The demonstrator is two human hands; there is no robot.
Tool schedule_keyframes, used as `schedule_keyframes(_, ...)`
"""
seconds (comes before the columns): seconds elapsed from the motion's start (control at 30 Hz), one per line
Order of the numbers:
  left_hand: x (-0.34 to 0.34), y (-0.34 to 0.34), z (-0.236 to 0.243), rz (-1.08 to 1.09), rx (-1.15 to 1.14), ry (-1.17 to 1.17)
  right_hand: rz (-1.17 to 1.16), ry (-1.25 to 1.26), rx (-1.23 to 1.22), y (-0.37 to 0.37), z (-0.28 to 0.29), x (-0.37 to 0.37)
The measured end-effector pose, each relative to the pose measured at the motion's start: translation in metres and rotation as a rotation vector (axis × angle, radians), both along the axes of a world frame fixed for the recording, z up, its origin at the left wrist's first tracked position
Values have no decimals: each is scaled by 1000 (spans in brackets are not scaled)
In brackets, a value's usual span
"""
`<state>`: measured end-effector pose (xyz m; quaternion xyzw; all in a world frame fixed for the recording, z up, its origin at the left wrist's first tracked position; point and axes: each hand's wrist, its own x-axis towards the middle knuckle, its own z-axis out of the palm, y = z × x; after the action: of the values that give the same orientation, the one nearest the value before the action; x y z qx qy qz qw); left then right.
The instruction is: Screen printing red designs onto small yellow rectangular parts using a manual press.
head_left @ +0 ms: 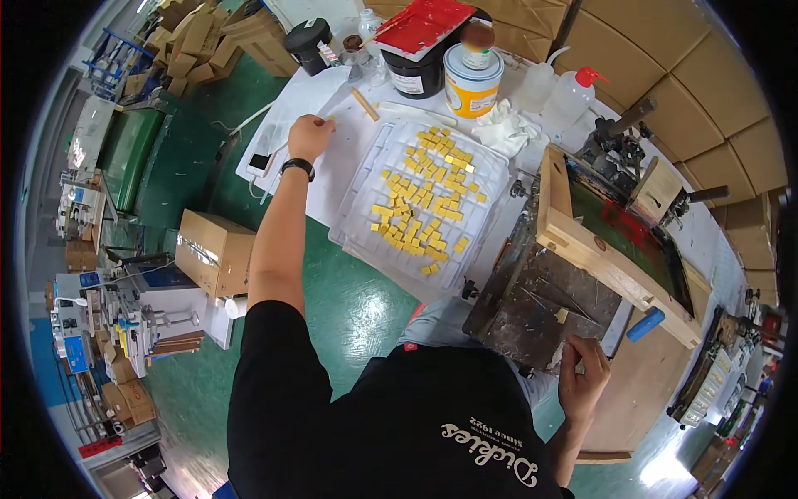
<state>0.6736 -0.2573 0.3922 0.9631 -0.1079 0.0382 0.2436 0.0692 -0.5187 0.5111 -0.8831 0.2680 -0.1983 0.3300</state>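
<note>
My left hand (308, 138) reaches out over the white table at the left of the tray, its fingers pinched on a small yellow piece (332, 119). Many small yellow square pieces (420, 195) lie scattered in the translucent plastic tray (353, 220). At the lower right my right hand (583, 378) is closed beside the front edge of a dark, worn metal plate (532, 320); what its fingers hold, if anything, cannot be made out. A small tan piece (562, 316) lies on that plate, just beyond the right fingertips.
A wooden-framed printing screen (594, 264) tilts above the plate, with a blue-handled tool (646, 325) beside it. Behind the tray stand a yellow-and-white can (472, 96), a red ink tray (426, 29), a red-capped squeeze bottle (569, 98) and a crumpled white cloth (505, 129).
</note>
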Motion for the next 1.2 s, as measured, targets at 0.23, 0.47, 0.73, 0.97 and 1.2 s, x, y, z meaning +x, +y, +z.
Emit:
schedule_keyframes(0.23,10,-1,-1,6,122,83,17,3,24,3,4,5)
schedule_keyframes(0.47,-36,14,15,-165,-814,446,32,53,8,-3,3,11)
schedule_keyframes(0.73,-70,-23,32,-518,-560,221,94,28,-17,-5,9,20)
schedule_keyframes(0.97,10,0,-10,-223,32,-202,7,28,-44,1,7,-8)
schedule_keyframes(1.2,81,42,-56,-365,262,-286,14,-20,-97,-6,5,-14)
